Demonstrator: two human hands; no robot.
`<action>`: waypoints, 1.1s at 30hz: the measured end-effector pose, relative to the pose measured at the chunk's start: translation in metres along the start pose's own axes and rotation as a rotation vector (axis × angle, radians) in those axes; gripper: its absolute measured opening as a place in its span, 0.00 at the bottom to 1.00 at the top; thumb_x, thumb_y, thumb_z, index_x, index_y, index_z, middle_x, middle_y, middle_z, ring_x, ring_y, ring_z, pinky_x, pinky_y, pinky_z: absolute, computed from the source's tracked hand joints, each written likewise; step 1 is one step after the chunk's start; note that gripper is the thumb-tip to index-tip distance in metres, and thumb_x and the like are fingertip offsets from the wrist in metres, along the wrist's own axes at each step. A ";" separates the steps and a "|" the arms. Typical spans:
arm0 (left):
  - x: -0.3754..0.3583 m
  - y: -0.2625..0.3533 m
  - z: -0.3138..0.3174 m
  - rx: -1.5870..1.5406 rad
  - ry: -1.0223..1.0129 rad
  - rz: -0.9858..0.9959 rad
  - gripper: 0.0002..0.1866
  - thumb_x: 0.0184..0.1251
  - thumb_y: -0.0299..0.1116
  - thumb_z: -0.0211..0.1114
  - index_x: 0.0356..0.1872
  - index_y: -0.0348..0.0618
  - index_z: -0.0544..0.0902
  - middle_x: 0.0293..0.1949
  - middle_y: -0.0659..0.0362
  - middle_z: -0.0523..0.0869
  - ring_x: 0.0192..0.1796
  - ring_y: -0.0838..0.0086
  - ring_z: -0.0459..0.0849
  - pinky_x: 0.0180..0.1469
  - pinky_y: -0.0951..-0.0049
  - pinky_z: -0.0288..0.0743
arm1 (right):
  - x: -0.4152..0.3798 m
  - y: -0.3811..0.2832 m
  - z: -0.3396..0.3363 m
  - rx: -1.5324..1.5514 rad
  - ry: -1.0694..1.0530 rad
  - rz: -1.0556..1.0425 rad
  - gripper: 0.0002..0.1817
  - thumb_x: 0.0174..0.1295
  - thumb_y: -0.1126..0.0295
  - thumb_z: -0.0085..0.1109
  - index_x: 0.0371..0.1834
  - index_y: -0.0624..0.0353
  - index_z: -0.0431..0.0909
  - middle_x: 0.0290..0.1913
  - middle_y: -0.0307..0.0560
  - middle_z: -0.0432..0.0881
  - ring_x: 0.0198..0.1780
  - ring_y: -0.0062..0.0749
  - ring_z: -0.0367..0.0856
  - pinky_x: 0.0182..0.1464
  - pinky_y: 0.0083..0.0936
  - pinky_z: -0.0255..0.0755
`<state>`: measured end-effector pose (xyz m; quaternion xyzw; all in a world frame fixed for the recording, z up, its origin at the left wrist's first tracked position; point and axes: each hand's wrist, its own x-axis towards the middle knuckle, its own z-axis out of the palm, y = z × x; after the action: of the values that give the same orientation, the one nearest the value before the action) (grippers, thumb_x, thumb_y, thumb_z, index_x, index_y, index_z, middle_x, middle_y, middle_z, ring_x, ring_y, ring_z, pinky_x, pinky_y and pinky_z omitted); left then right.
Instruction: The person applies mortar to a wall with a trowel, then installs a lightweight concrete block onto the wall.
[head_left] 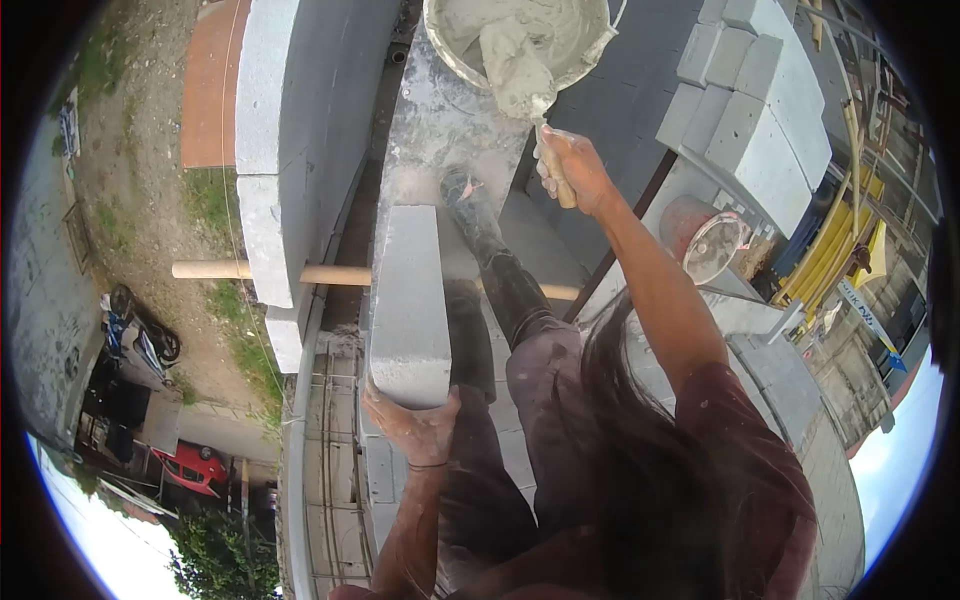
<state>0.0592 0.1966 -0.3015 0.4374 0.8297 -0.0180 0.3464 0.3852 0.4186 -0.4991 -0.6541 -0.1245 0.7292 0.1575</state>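
Note:
A long pale grey block (408, 290) lies on the narrow platform (410, 150), and my left hand (412, 425) grips its near end. My right hand (575, 175) is closed around the wooden handle of a trowel (566, 192). Thick grey mortar covers the trowel's blade at the rim of a bucket (455, 62), which holds more wet mortar (530, 35). My boots stand beside the block, one of them partly hidden behind it.
A wall of pale blocks (265, 230) rises at the left, with a wooden pole (335, 275) crossing below the platform. Stacked blocks (745, 110) and a second bucket (712, 245) are at the right. Far below at the left are a motorcycle (145, 335) and a red car (190, 468).

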 end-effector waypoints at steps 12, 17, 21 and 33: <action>0.059 0.077 -0.056 0.034 0.076 0.224 0.60 0.36 0.44 0.84 0.74 0.30 0.62 0.60 0.40 0.71 0.65 0.41 0.71 0.69 0.42 0.64 | 0.048 0.066 0.012 -1.205 0.794 -0.471 0.29 0.68 0.64 0.65 0.69 0.61 0.66 0.53 0.59 0.79 0.50 0.59 0.86 0.49 0.47 0.83; 0.111 0.105 -0.018 0.031 0.168 0.353 0.59 0.36 0.45 0.84 0.72 0.28 0.63 0.58 0.41 0.72 0.62 0.43 0.74 0.67 0.45 0.67 | 0.046 0.101 0.031 -1.092 0.785 -0.395 0.30 0.68 0.67 0.63 0.70 0.65 0.64 0.53 0.61 0.76 0.50 0.57 0.86 0.50 0.46 0.85; 0.123 0.122 -0.020 0.165 0.215 0.390 0.58 0.37 0.48 0.83 0.70 0.27 0.65 0.53 0.42 0.74 0.57 0.43 0.77 0.60 0.45 0.72 | 0.012 0.129 0.016 -1.163 0.750 -0.375 0.31 0.67 0.68 0.65 0.70 0.65 0.63 0.52 0.61 0.76 0.50 0.58 0.86 0.49 0.46 0.84; 0.128 0.102 -0.027 0.168 0.250 0.514 0.60 0.40 0.51 0.82 0.71 0.22 0.63 0.55 0.36 0.75 0.58 0.38 0.78 0.57 0.42 0.76 | -0.124 0.112 0.003 -0.530 0.442 -0.467 0.24 0.70 0.59 0.70 0.58 0.62 0.71 0.35 0.52 0.83 0.36 0.41 0.85 0.40 0.35 0.77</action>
<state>0.0712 0.3597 -0.3287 0.6590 0.7237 0.0557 0.1974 0.3864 0.2674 -0.4287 -0.7669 -0.4162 0.4587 0.1680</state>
